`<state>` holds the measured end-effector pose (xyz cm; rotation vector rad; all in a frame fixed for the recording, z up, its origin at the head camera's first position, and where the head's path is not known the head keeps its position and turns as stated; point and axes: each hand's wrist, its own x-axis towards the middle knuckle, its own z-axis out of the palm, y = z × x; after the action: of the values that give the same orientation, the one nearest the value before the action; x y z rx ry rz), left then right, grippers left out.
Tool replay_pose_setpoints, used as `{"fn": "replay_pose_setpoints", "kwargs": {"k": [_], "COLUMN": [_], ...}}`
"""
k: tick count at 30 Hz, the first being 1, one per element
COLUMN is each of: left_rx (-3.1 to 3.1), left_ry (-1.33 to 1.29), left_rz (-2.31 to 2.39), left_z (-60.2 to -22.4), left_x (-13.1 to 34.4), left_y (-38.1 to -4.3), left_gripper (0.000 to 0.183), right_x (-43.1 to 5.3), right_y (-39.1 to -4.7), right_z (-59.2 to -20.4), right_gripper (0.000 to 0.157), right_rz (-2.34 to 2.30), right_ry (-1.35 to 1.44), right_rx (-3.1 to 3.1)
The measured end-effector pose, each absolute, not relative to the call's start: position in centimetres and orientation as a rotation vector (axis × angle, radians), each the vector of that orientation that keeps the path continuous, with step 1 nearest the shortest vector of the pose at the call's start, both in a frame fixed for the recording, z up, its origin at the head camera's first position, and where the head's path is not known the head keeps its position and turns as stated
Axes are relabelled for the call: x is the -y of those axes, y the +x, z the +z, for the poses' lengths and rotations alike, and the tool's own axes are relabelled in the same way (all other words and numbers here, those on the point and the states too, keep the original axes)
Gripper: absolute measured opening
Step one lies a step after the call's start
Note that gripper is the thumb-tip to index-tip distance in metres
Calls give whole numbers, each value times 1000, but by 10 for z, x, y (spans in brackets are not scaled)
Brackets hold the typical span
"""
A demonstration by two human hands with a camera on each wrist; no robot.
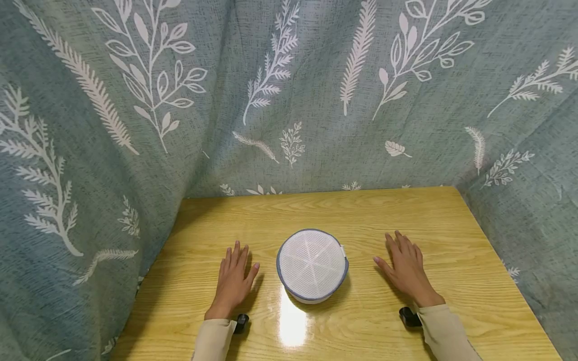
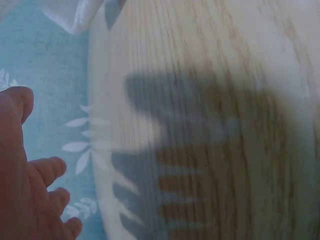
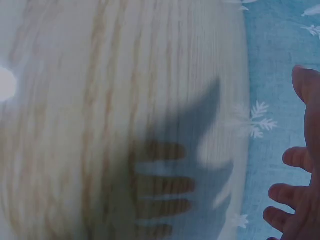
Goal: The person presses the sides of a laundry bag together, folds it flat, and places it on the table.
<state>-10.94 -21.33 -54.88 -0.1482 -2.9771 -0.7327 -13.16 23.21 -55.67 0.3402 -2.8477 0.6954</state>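
Note:
Between the two hands a round white mesh laundry bag stands on the wooden table, its top divided by seams and edged in blue-grey, with a small white tag on its right side. The left hand is to the left of the bag, fingers extended and thumb spread toward it, holding nothing. On the other side, the right hand has its fingers spread and also holds nothing. Neither touches the bag. Both hands cast shadows on the wood. In the left wrist view, a bit of white material shows at the top edge.
The wooden table reaches back to a blue-green curtain with white leaf prints, which also hangs along the left and right sides. Light glares on the wood in front of the bag. A small black device sits at each wrist.

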Motion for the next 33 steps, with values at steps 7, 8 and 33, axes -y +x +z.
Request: {"fn": "replay_pose_setpoints", "kwargs": {"k": [7, 8, 33], "left_rx": [2960, 2957, 2930], "left_ry": [-173, -176, -187], "left_rz": [-727, -724, -754], "left_z": [-547, -546, -535], "left_x": [210, 209, 199], "left_y": [-110, -110, -111], "left_gripper": [68, 68, 67], "right_x": [-231, -231, -219], "right_y": [-132, -132, -133], "right_z": [-554, -554, -542], "right_gripper": [71, 71, 74], "right_rz": [695, 691, 661], "right_ry": [363, 365, 416], "right_rx": [2806, 2803, 2770]}}
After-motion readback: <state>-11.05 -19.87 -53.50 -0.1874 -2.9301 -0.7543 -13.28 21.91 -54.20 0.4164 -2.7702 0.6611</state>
